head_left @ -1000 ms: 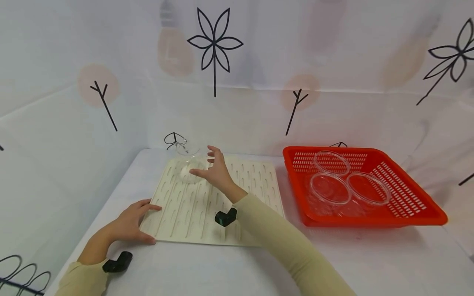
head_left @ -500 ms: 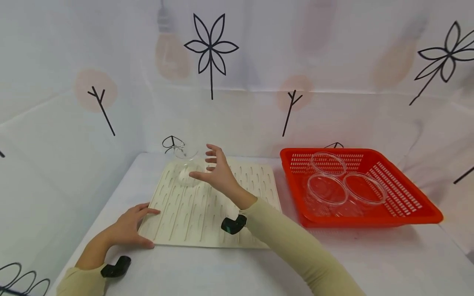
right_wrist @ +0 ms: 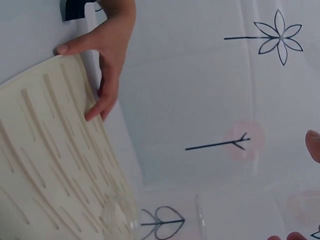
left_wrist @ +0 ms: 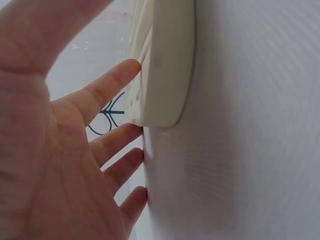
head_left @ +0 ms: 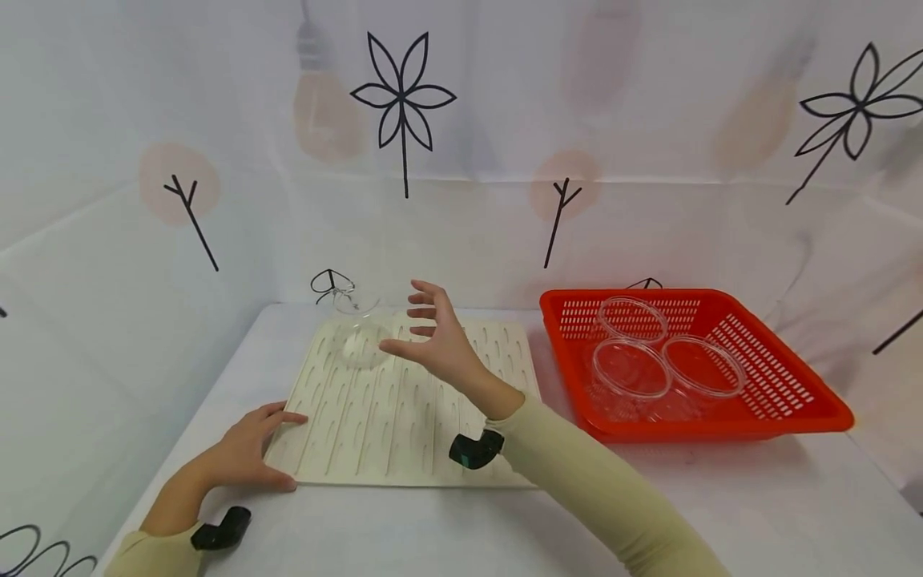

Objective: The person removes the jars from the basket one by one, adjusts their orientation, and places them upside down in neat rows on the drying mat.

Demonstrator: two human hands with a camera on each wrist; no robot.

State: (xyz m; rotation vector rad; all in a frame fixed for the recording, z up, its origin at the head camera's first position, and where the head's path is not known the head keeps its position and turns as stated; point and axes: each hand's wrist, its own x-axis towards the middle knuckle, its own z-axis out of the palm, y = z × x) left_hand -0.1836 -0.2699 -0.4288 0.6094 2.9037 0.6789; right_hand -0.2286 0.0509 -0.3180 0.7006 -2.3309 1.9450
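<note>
Two risks I see: right hand (head_left: 438,340), fingers spread and holding nothing, hovers just beside the clear glass bowl (head_left: 358,340) on the cream ribbed drying mat (head_left: 404,409)—a knock slides it; left hand (head_left: 248,449) lies flat on the mat's near corner.

Bright, even, diffuse light fills the scene, with no clear source. Shadows are soft and faint: a pale one lies under the red basket (head_left: 793,401) on the worktop (head_left: 757,513). The head view bends at its edges. In the left wrist view the left hand (left_wrist: 55,165) is close and blurred. The clear dishes (head_left: 627,369) show slight glare.
</note>
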